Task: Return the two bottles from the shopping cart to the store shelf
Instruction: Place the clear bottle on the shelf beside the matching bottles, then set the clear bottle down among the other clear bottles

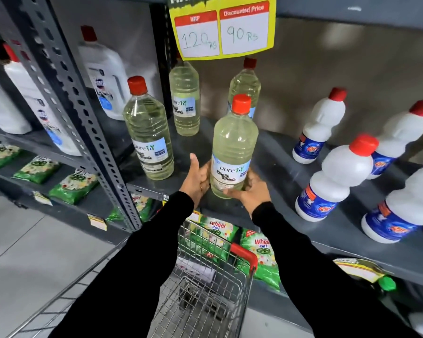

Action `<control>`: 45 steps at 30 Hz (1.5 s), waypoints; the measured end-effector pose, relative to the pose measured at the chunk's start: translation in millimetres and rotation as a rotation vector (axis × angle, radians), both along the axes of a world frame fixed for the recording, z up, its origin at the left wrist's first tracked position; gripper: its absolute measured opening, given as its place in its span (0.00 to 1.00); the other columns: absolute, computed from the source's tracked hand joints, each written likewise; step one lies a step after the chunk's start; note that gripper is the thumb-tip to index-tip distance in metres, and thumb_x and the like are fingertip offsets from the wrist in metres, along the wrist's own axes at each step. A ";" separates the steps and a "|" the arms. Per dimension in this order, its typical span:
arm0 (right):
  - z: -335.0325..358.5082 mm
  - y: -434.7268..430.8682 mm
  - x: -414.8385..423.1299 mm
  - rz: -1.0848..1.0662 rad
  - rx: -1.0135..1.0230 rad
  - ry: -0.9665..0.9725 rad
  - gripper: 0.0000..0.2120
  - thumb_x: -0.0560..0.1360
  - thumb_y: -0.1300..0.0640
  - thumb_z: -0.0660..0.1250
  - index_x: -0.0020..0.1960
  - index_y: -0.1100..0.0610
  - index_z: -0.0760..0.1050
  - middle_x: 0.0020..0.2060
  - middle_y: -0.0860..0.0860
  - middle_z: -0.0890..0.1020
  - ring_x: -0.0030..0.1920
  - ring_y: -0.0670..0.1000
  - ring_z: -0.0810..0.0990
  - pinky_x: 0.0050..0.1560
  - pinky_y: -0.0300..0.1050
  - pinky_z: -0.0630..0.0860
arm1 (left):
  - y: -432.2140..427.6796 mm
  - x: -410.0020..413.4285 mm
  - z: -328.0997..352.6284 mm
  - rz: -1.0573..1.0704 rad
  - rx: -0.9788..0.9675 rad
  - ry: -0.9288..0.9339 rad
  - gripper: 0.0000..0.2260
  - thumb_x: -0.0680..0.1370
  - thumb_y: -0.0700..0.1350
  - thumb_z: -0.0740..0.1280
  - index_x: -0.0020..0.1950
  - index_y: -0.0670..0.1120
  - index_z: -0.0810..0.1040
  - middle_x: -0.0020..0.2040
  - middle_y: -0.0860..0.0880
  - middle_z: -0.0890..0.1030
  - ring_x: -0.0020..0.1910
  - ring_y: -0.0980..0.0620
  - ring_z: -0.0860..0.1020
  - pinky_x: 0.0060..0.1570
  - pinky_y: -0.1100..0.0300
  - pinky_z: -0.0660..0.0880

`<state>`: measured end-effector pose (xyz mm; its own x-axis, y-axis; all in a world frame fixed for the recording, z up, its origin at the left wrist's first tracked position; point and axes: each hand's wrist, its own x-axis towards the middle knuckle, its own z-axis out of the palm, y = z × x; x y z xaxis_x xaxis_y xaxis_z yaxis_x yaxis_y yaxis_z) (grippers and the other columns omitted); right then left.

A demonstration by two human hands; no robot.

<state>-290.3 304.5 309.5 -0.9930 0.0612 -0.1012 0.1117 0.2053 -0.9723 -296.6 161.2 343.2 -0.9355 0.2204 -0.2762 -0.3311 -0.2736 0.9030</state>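
A clear bottle of pale yellow liquid [233, 142] with a red cap and a blue-white label stands upright at the front of the grey shelf [279, 152]. My left hand [197, 176] presses its left side, thumb up. My right hand [248, 195] cups its lower right side. A second bottle of the same kind [148, 132] stands free on the shelf to the left. Two more such bottles [185, 98] stand behind, near the back wall. The wire shopping cart [205, 289] is below my arms; its visible basket holds no bottle.
White bottles with red caps [335, 176] stand in a row on the shelf to the right. A slotted grey upright [83, 113] divides the shelving; large white jugs [105, 76] sit left of it. A yellow price sign [222, 28] hangs above. Green detergent packs [259, 259] fill the lower shelf.
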 end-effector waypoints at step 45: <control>-4.5 151.4 83.2 -0.423 -0.342 -0.083 0.50 0.59 0.24 0.49 0.71 0.53 0.69 0.72 0.53 0.70 0.73 0.52 0.66 0.76 0.54 0.58 | 181.7 69.8 -13.5 -0.079 -0.130 0.060 0.30 0.80 0.56 0.35 0.74 0.42 0.57 0.76 0.43 0.60 0.75 0.50 0.58 0.74 0.59 0.52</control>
